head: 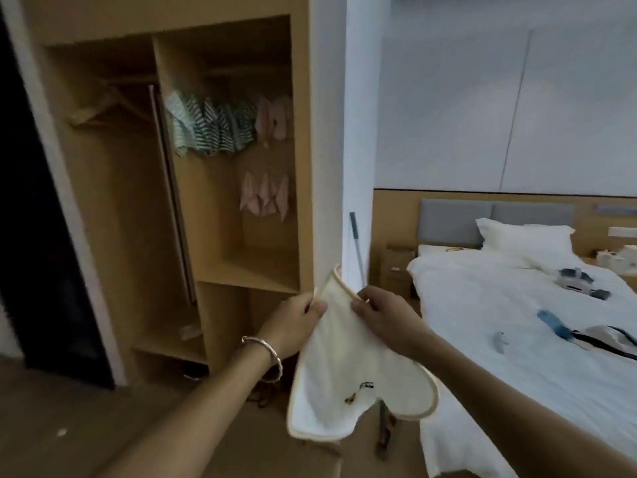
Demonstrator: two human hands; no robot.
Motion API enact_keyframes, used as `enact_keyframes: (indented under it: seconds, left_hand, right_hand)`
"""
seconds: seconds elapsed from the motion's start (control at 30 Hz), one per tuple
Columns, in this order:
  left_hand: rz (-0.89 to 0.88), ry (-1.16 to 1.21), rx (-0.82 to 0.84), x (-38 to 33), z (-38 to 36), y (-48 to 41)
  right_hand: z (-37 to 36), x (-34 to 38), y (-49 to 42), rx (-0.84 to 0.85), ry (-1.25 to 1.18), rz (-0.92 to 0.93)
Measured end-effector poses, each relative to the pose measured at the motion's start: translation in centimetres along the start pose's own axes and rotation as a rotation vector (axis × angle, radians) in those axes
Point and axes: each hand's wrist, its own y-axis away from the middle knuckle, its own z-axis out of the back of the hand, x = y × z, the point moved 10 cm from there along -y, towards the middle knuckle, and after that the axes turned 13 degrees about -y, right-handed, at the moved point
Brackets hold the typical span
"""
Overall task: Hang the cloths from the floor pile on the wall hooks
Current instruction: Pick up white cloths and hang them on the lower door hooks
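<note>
I held a cream cloth (348,367) up in front of me, both hands pinched on its top edge — my left hand (296,322) on the left corner, my right hand (382,315) gripping the trimmed rim on the right. It hung free below my fingers, near me and low in the middle of the scene, just in front of the wardrobe's right edge.

Judging by what hung in the open wardrobe (303,132) to the far left, a good part of the job looked done: a row of striped green cloths (206,129) ran along the upper back, pink cloths (275,120) beside them to the right, and a second cluster of pink cloths (265,198) lower down. The hooks themselves were too blurred to make out. The floor pile was out of sight, so I couldn't say how many remained — at least the one I held was not yet hung.

Small dark and yellow embroidery (360,391) sat near the cloth's lower edge, but I couldn't read it.
</note>
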Motion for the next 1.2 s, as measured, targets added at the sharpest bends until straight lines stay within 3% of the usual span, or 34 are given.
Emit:
enact_keyframes:
  seconds: [0.3,0.53,0.7,1.0,1.2]
  left_hand:
    - [0.287,0.072,-0.173,18.5,11.0,4.4]
    - [0.474,-0.087,-0.346,28.1,20.1,2.9]
    - [0.528,-0.171,-0.406,32.0,25.5,-3.7]
    - [0.439,-0.306,-0.538,34.4,36.5,-16.6]
    - [0.371,-0.345,-0.572,39.2,41.0,-21.8]
  right_hand:
    - [-20.4,8.7,-9.5,0.287,-0.074,0.125]
    - [-32.3,14.5,-17.0,0.468,-0.19,0.233]
    - [-35.4,18.0,-26.0,0.494,-0.185,0.309]
    - [-36.0,26.4,-40.1,0.408,-0.114,0.543]
    - [-39.4,29.8,-46.7,0.365,-0.023,0.572]
